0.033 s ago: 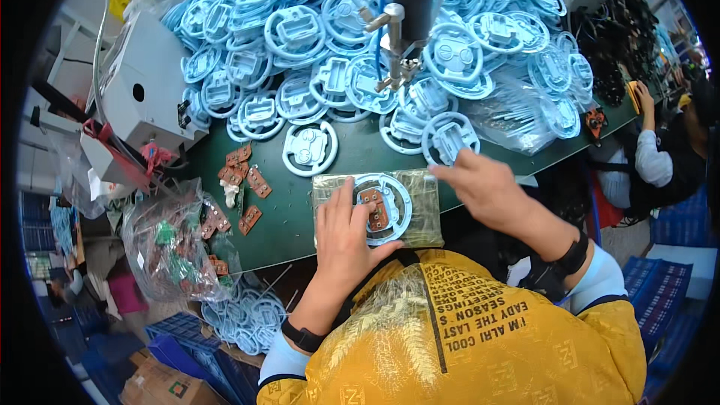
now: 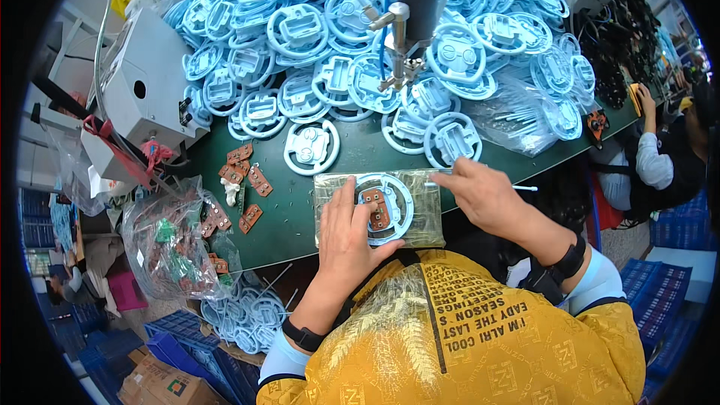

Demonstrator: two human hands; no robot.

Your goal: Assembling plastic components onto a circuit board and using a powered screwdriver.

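Note:
A light-blue toy steering wheel (image 2: 407, 210) lies on a block wrapped in yellowish tape (image 2: 429, 229). Inside its ring sits a brown circuit board (image 2: 380, 208). My left hand (image 2: 346, 225) holds the wheel against the block, fingers along its left side and thumb at its lower edge. My right hand (image 2: 480, 193) is closed on a thin pale stick (image 2: 525, 188) just right of the wheel; one end shows beyond the fingers on the left, the white tip on the right.
Blue steering-wheel parts (image 2: 300, 30) are heaped across the back of the green table (image 2: 289, 210). Loose brown boards (image 2: 250, 217) and a clear bag (image 2: 161, 247) lie at left. A metal nozzle fixture (image 2: 397, 37) hangs overhead. A co-worker's arm (image 2: 651, 150) is at far right.
My right hand has turned slightly, and the stick's white end now shows to its right. The left hand and the steering wheel stay in place; the view shifts a little.

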